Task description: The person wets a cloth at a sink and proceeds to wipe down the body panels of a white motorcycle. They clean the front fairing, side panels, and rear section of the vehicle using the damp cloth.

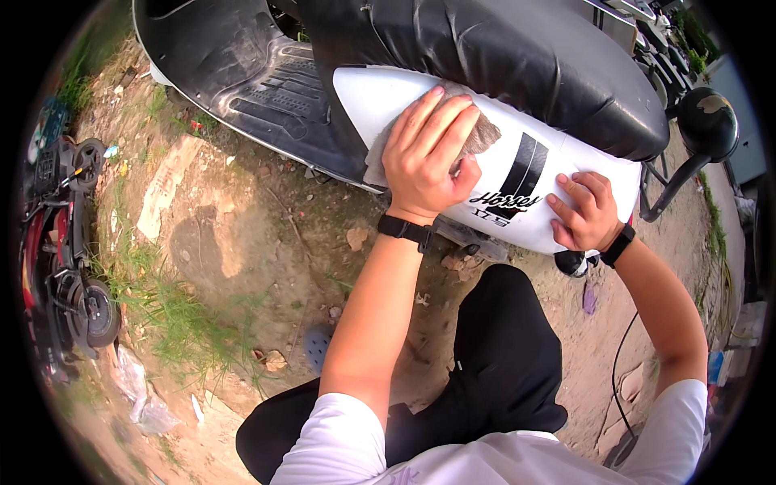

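Note:
A white side panel [453, 97] with a dark stripe and lettering lies under the black seat [501, 65] of a scooter. My left hand [428, 153] presses a grey-brown cloth [483, 136] against the front half of this panel, its fingers pointing up toward the seat. Part of the cloth is hidden beneath the palm. Toward the panel's rear end, my right hand [586, 212] rests with bent, spread fingertips on the white surface and holds nothing. Both wrists wear black bands.
The scooter's black footboard [275, 101] extends to the upper left. A black round-ended part on a bar [707, 125] juts out at the right. A red-and-black vehicle [61, 250] stands far left. Grass [174, 323], plastic litter [144, 396] and a black cable [618, 364] lie on dirt.

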`<state>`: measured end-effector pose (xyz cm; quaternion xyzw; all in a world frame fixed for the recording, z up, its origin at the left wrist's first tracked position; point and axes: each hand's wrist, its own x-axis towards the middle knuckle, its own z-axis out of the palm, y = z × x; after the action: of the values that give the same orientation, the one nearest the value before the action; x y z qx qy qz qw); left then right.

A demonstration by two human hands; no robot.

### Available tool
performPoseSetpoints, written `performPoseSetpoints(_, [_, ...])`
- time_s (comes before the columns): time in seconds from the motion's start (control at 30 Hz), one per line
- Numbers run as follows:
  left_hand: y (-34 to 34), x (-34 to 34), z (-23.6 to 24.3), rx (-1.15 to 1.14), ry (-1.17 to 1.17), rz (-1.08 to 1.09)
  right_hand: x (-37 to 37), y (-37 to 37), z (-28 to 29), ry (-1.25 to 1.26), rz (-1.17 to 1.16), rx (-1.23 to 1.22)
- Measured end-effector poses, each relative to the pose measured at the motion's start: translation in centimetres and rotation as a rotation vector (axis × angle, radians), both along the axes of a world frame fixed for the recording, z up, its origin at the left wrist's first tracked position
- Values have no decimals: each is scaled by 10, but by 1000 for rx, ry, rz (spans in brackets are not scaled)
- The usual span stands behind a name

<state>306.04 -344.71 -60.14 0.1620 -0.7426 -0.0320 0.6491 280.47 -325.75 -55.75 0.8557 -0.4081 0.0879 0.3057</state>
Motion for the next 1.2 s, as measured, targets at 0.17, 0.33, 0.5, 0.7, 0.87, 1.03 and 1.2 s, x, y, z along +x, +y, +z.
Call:
performPoseSetpoints(0.17, [-81,34,-26,400,293,188,2,-2,4,7,9,-2])
performPoseSetpoints(0.33, [-79,30,-48,817,582,-6,2,-5,1,0,11,4])
performPoseSetpoints(0.5, [-7,3,-97,920,559,118,2,-1,-1,-18,20,-2])
performPoseSetpoints(0.7, [79,-40,-155,1141,750,-23,-4,0,-7,1,-3,6])
performPoseSetpoints(0.87, [47,-19,-131,970,711,5,-2,-2,-7,20,-10,-4])
performPoseSetpoints(1.03, [-33,20,-56,687,505,18,-6,-1,-5,28,-16,-11])
performPoseSetpoints(1.2, [-110,36,-67,819,540,-49,-7,2,-7,47,-4,-17])
